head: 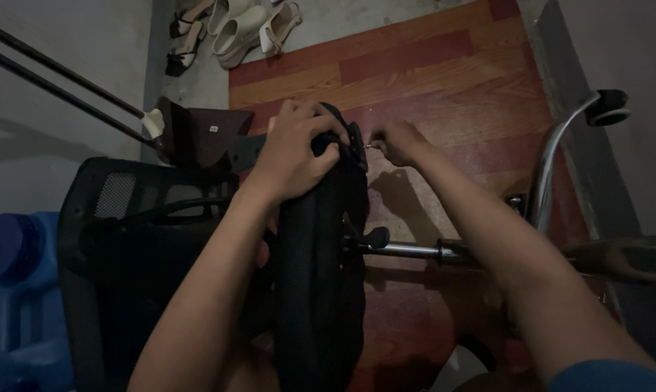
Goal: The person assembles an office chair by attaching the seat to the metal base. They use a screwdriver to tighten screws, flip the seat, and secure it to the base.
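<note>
Head view: black mesh office-chair seat (pixel 317 290), tipped on its side over red wood-pattern flooring (pixel 444 72). Left hand (pixel 293 156) clasped the seat's upper edge. Right hand (pixel 400 141) pinched a small metal fastener (pixel 369 146) at the seat's black plastic bracket (pixel 355 145). Chrome gas cylinder (pixel 415 251) attached; chrome base leg (pixel 553 163) fitted. Fastener not yet seated.

The black mesh chair seat (pixel 317 276) stands on edge over the red-brown plank floor, its chrome post (pixel 415 250) jutting sideways.
</note>
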